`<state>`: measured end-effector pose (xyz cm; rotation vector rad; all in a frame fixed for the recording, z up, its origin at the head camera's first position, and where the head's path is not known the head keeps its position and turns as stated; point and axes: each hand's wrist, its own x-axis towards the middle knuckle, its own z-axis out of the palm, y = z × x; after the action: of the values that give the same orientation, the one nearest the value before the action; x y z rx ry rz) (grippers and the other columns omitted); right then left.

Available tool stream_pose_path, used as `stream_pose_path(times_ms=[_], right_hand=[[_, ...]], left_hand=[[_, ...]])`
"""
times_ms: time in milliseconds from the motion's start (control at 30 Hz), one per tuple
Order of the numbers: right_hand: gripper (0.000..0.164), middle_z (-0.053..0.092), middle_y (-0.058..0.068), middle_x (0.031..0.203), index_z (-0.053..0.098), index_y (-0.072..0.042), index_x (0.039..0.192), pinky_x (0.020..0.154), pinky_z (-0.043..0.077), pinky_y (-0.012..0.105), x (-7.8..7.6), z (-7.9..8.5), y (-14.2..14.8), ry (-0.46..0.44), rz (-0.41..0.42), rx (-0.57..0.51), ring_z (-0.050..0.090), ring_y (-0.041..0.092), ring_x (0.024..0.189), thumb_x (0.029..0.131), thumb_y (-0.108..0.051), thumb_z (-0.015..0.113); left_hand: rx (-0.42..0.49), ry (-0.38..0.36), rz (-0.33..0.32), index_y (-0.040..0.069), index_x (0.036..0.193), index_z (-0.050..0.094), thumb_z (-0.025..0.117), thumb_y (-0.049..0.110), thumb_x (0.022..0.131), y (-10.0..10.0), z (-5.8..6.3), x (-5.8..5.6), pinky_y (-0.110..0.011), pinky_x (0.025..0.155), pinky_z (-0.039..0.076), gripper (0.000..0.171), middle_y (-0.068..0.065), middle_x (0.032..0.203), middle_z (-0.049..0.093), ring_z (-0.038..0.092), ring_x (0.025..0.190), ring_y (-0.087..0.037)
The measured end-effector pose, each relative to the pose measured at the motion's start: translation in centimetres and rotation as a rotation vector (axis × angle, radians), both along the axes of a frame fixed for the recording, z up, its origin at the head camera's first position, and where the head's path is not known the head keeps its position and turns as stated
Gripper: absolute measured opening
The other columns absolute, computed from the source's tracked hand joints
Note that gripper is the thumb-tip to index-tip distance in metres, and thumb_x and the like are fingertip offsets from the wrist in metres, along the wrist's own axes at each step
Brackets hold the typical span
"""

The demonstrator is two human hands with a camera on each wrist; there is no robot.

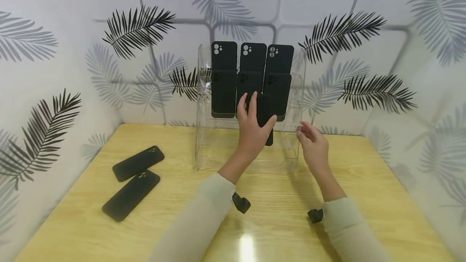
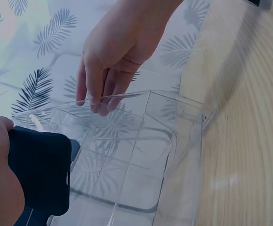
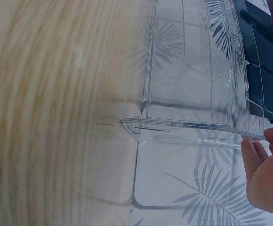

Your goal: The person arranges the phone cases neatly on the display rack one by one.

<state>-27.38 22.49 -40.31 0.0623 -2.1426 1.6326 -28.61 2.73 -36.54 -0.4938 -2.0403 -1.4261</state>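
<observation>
A clear plastic tiered rack (image 1: 198,136) stands at the back of the table, with black phone cases (image 1: 224,92) in two rows on its upper tiers. In front of its middle column, my left hand (image 1: 250,128) grips another black phone case (image 1: 264,108) between fingers and thumb. The left wrist view shows this case (image 2: 40,172) from behind, partly covered by the hand. At the rack's right side, my right hand (image 1: 314,146) pinches the side panel's edge; the right wrist view shows thumb and fingers (image 3: 252,157) on either side of that edge.
Two more black phone cases (image 1: 131,195) lie on the wooden table (image 1: 174,213) at the left, one overlapping the other. Leaf-patterned wall covering (image 1: 145,72) rises right behind the rack and along both sides. Each wrist carries a small black camera (image 1: 241,203).
</observation>
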Motion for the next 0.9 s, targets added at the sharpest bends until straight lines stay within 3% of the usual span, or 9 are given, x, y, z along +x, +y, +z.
stream_pose_path(times_ms=[300,467,700,900], right_hand=[[0.043,0.065,0.013,0.132,0.057,-0.010,0.144,0.092,0.049,0.011,0.1,0.1,0.1,-0.051,-0.007,0.034,0.061,0.010,0.114,0.102,-0.018,0.062],[0.043,0.064,0.017,0.132,0.056,-0.005,0.144,0.091,0.049,0.010,1.1,1.5,-0.4,-0.082,-0.016,0.042,0.061,0.015,0.117,0.102,-0.011,0.059],[0.042,0.062,0.023,0.132,0.056,0.000,0.143,0.090,0.051,0.011,2.4,2.7,-1.0,-0.060,-0.007,0.073,0.063,0.016,0.115,0.102,-0.010,0.059],[0.042,0.064,0.019,0.131,0.056,-0.004,0.143,0.089,0.048,0.009,1.4,1.7,-0.5,-0.057,-0.013,0.055,0.061,0.026,0.122,0.102,-0.011,0.060]], left_hand=[[-0.018,0.036,0.079,0.016,0.161,0.023,0.071,0.028,0.096,3.0,-0.9,-1.7,-0.053,0.118,0.035,0.081,-0.013,0.166,0.009,0.015,0.153,-0.028],[-0.059,0.028,0.116,0.016,0.162,0.022,0.071,0.027,0.096,4.1,-1.6,-2.4,-0.049,0.117,0.038,0.082,-0.013,0.166,0.009,0.017,0.152,-0.028],[-0.126,0.039,0.169,0.017,0.162,0.022,0.070,0.027,0.097,5.1,-2.3,-2.6,-0.042,0.115,0.042,0.082,-0.013,0.165,0.010,0.018,0.151,-0.028],[-0.218,0.025,0.252,0.016,0.161,0.023,0.064,0.033,0.100,5.9,-2.8,-2.4,-0.035,0.109,0.048,0.076,-0.014,0.164,0.014,0.020,0.151,-0.028]])
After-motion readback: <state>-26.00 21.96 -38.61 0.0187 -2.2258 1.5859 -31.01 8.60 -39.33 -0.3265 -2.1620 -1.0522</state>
